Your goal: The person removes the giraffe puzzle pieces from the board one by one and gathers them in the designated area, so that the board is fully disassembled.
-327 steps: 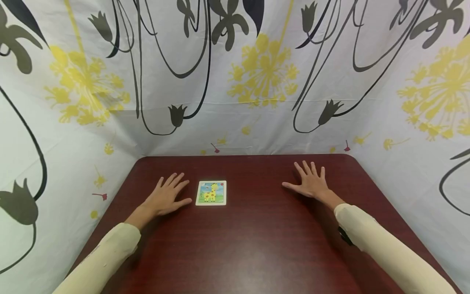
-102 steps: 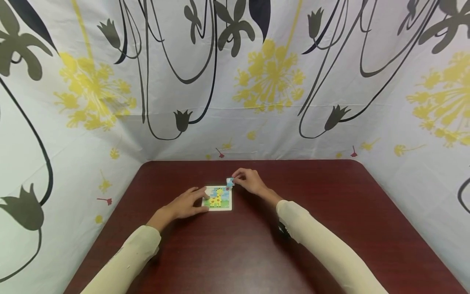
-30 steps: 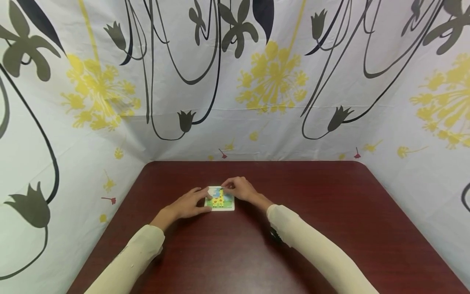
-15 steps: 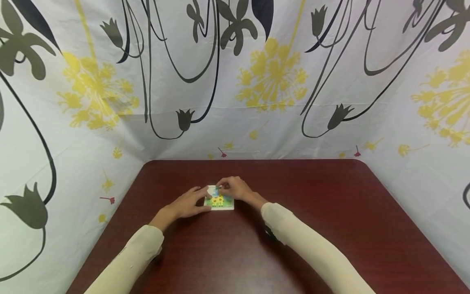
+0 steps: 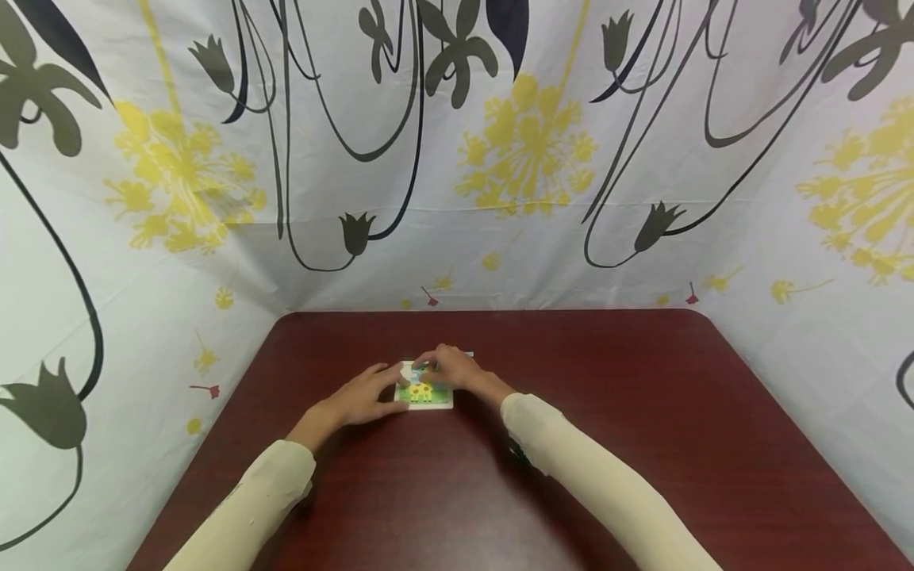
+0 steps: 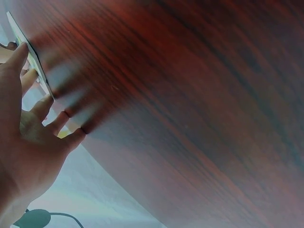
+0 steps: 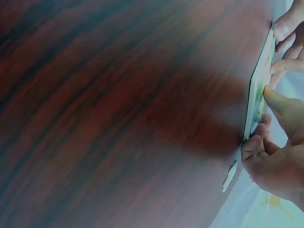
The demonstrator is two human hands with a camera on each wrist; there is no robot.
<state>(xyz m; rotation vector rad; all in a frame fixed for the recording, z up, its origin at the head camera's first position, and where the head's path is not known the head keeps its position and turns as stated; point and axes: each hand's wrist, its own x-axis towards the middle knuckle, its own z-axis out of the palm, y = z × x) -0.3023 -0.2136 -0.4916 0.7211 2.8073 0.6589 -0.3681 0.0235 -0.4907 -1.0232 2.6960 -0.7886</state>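
Observation:
A small giraffe jigsaw puzzle lies in its white-rimmed tray on the dark red table. My left hand spreads at its left side, thumb at the near edge and one finger on the picture. In the left wrist view, the other fingers of the left hand touch the table. Over the puzzle's upper part bends my right hand, thumb and forefinger apart on the pieces. In the right wrist view, the thumb of the right hand touches the picture; I cannot tell whether a piece is pinched.
A loose puzzle piece lies on the table just beyond the right hand, partly hidden by it in the head view. The table has rounded far corners, and a flower-printed cloth hangs right behind it.
Since the earliest frame, both hands have come to the puzzle. The right hand lifted out the upper right piece, which now lies behind it. During the last second, it has moved left over the puzzle.

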